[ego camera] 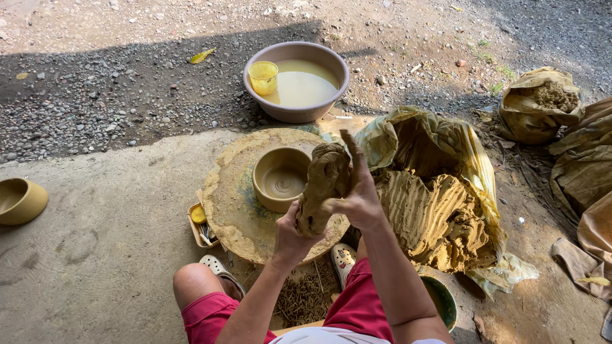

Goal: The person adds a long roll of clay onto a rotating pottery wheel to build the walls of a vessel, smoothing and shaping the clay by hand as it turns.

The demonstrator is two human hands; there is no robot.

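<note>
You sit low on a bare concrete floor (95, 255), half in shade, with gravel ground (95, 95) beyond it. At the far left a tan clay bowl (19, 200) rests on the concrete. A small tray of tools (199, 223) sits just beside the round, clay-crusted wheel (233, 204), which carries a freshly formed bowl (280, 178). Behind the wheel stands a basin (296, 79) of cloudy water with a yellow cup (263, 76) in it. Your left hand (294, 236) grips the bottom of an elongated lump of clay (324, 185), and your right hand (360, 194) presses its side, fingers spread. To the right, a big clay mass (440, 216) lies on an opened plastic sheet (421, 137), with sacks (539, 105) past it.
</note>
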